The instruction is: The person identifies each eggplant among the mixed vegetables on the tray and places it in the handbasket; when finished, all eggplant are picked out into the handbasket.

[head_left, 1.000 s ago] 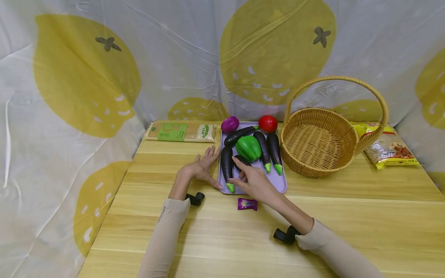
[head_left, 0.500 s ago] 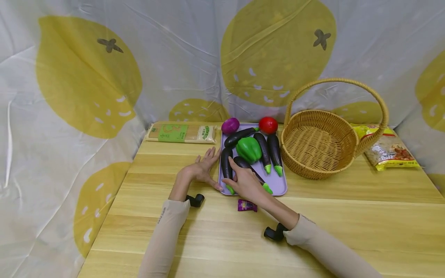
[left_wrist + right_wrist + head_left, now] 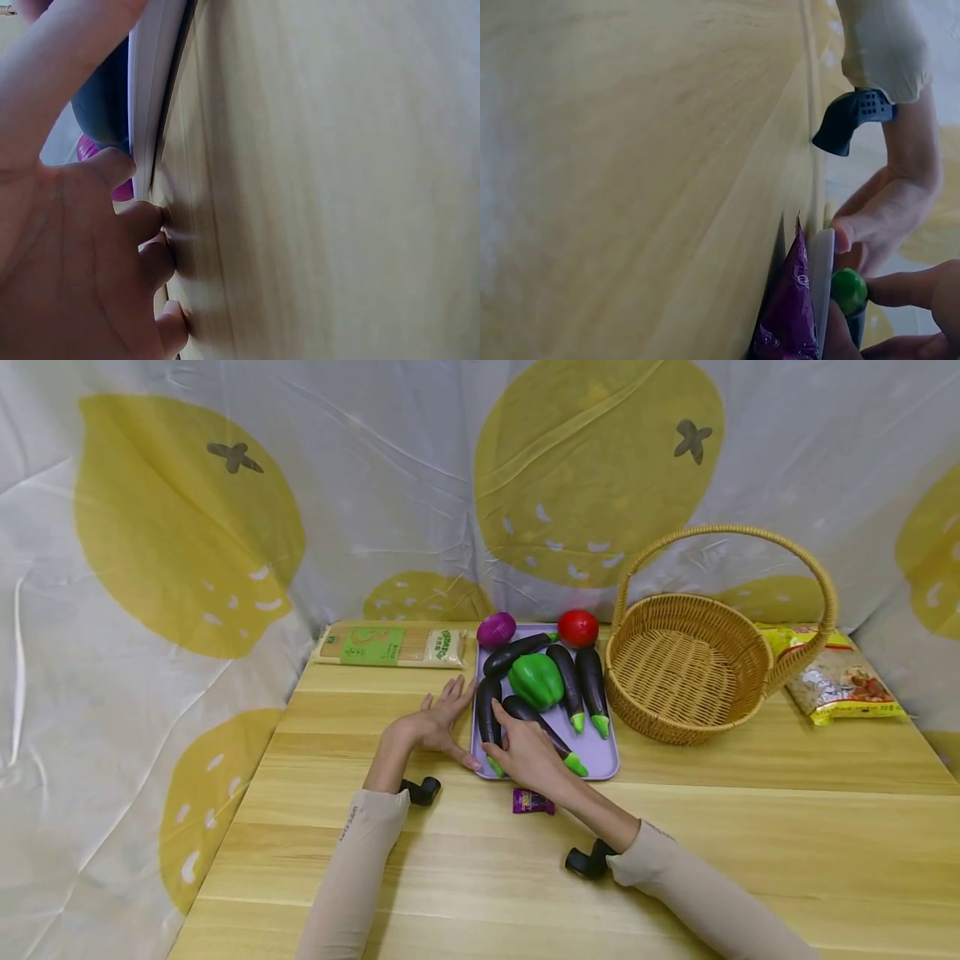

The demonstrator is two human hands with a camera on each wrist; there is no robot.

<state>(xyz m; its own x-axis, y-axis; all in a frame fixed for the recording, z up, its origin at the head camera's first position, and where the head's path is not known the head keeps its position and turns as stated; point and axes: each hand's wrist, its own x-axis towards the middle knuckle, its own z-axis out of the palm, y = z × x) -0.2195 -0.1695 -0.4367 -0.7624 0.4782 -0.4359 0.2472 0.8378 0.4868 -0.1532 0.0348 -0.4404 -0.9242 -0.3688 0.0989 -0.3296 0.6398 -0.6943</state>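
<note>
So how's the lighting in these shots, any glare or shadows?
Head view: fairly even light, small highlights on the green pepper; left wrist: dimmer, soft shadows beside the left hand; right wrist: also dim, the purple packet glinting and casting a dark shadow.

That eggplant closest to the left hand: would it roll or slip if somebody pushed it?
The eggplant looks long and rounded, so a sideways push would probably roll it. The raised rim of the tray beside it would likely stop a gentle roll. Its skin looks smooth and slightly glossy, so it may be slippery.
</note>
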